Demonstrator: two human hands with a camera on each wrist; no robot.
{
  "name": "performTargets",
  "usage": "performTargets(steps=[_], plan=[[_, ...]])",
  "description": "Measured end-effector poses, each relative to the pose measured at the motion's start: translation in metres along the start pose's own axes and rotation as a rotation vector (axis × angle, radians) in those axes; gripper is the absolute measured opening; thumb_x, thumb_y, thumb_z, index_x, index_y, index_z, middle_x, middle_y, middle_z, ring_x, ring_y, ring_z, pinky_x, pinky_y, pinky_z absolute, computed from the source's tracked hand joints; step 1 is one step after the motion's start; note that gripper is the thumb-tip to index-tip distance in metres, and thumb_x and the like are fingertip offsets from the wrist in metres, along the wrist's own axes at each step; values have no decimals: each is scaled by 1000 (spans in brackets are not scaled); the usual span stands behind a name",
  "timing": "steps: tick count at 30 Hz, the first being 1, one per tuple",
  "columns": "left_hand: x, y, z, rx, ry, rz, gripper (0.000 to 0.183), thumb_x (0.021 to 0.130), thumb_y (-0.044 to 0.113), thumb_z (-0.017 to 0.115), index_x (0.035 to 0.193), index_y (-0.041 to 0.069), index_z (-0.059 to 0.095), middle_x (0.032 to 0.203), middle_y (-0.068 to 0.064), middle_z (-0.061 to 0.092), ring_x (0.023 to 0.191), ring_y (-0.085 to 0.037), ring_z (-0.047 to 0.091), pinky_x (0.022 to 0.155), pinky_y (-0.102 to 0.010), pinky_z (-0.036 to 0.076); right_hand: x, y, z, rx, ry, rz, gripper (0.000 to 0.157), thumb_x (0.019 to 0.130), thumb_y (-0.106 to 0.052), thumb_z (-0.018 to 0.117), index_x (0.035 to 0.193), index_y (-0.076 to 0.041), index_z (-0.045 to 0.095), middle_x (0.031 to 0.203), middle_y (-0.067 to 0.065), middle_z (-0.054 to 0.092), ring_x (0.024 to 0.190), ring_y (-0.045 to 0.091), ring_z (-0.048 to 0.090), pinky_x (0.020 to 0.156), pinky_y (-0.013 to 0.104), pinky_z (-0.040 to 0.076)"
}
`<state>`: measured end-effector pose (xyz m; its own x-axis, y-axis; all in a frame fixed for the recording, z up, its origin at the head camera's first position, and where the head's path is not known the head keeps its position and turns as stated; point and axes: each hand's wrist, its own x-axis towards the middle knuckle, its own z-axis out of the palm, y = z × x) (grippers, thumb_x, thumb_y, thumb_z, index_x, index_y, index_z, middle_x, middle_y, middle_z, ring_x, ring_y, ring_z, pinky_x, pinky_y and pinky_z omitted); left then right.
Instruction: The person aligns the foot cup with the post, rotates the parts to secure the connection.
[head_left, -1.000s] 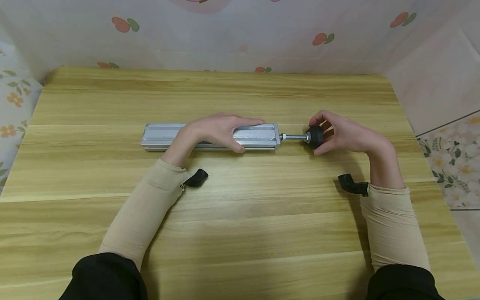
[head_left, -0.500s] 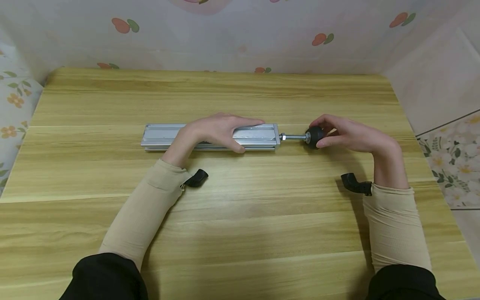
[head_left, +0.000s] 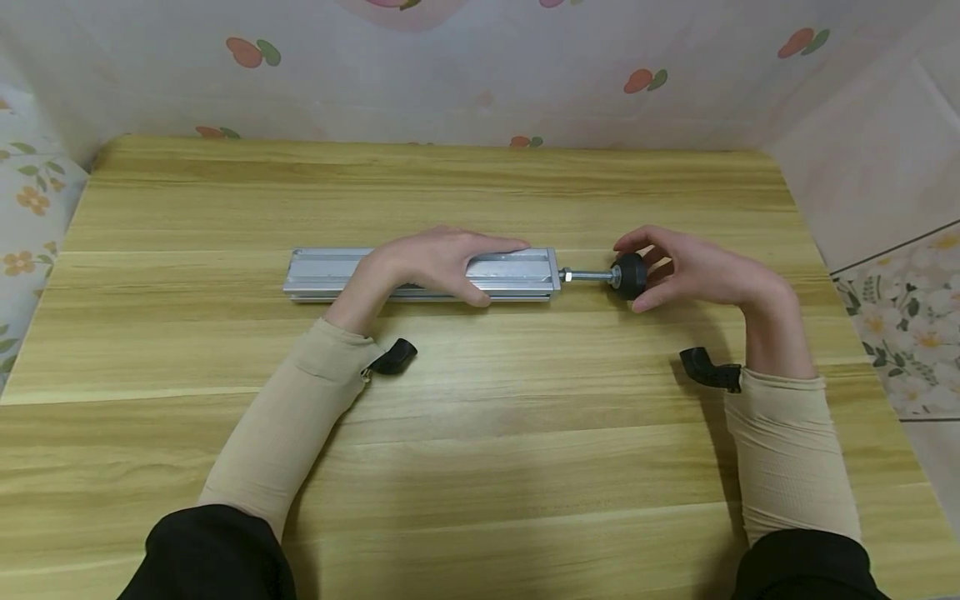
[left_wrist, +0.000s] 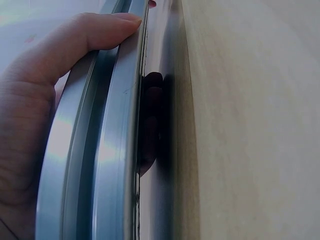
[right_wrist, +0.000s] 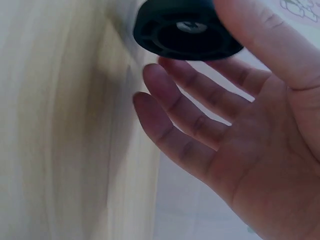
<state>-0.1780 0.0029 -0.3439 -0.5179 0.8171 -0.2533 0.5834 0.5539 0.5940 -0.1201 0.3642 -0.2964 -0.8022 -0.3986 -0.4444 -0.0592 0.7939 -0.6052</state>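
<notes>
Your left hand [head_left: 427, 258] clamps the aluminium profile [head_left: 510, 271] flat along the table [head_left: 525, 433], probably to keep it from rolling. Well apart, your right hand [head_left: 697, 267] has thumb and fingers flanking the black levelling foot [head_left: 630, 276] on the threaded rod [head_left: 592, 275] (whether they pinch, I cannot tell), seemingly spread to suit its round shape.

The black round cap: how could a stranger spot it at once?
On the wooden table, find the long silver bar under the person's left hand and follow the thin rod from its right end. The black round cap sits on that rod's tip, by the right hand; unlike the shiny bar and rod, it is dark.
</notes>
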Motion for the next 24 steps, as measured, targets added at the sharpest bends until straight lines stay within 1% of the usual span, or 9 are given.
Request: performTargets(steps=[3,6,8,13,16,19,22,24], plan=[[1,0,0,4,-3,1,92,79,39,70,161,45,28,154,12,50,111,-18,51,100,-38,44,3,-1,3,9,7,5,78,81,-14,87,145,-8,42,145,12,48,127,36,57,100,37,52],[1,0,0,5,-3,-3,92,79,40,70,161,45,28,155,12,49,112,-17,51,99,-37,44,4,-3,4,11,21,5,79,79,-12,88,143,-8,42,144,12,47,127,37,56,100,37,52],[1,1,0,0,-2,-4,93,79,40,71,161,46,28,151,12,52,109,-18,51,96,-37,44,4,-3,4,8,28,8,78,79,-11,88,142,-7,42,142,13,48,126,38,57,98,33,52],[1,1,0,-16,-6,-10,93,79,39,70,161,46,27,151,15,50,100,-18,52,90,-35,42,4,-3,4,-12,61,13,74,78,-13,89,138,-6,47,137,14,54,122,38,61,91,21,52],[0,0,0,-20,-10,-9,93,79,39,71,161,46,27,152,15,49,101,-19,52,90,-36,42,3,-4,4,-28,78,16,70,78,-16,90,136,-6,52,134,15,58,121,36,62,89,15,51],[0,0,0,-21,-13,-11,93,80,40,71,161,46,27,155,15,48,106,-19,51,93,-36,42,2,-4,2,-47,80,13,66,80,-19,88,136,-7,55,134,14,61,122,34,61,88,10,47],[1,0,0,-16,-15,-14,93,80,40,71,161,46,26,158,14,45,110,-19,51,96,-37,43,0,-2,1,-61,79,8,61,85,-20,84,137,-7,56,133,13,62,122,31,59,88,9,44],[1,0,0,-12,-14,-14,93,80,40,71,161,46,26,159,14,45,112,-18,51,98,-37,43,-1,-2,0,-70,76,10,56,89,-20,81,138,-8,56,132,12,63,121,28,59,88,10,44]])
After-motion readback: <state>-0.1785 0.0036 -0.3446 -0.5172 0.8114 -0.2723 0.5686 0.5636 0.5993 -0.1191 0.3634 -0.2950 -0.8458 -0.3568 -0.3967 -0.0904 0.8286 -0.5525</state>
